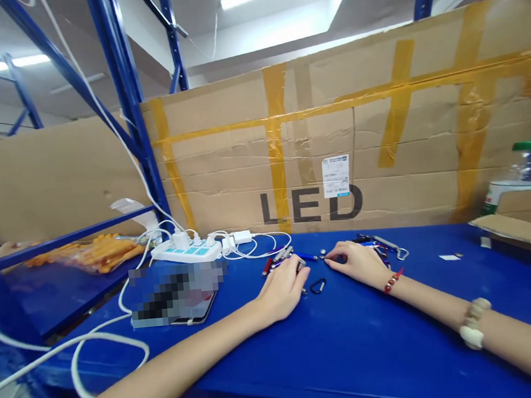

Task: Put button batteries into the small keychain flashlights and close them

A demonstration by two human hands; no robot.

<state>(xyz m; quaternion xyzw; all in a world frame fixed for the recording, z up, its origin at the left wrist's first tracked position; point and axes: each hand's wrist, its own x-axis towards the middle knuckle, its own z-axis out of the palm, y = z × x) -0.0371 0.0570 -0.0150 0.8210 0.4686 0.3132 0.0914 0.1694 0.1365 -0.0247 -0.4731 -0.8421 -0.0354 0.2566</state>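
My left hand (283, 291) rests on the blue tabletop (352, 340), fingers curled down over several small pen-like keychain lights (280, 258). What lies under those fingers is hidden. My right hand (355, 260) lies beside it, fingertips pinched on a small dark piece near the pile. A black carabiner clip (318, 286) lies loose between the two hands. More small lights and a silver clip (390, 245) lie just behind my right hand. A red bead bracelet sits on the right wrist.
A white power strip (187, 250) with chargers and white cables (97, 347) sits at the left. A phone-like device (181, 302) lies beside it. A taped cardboard wall marked LED (312, 204) stands behind. A bottle (519, 180) and cardboard box (523, 226) are at the right.
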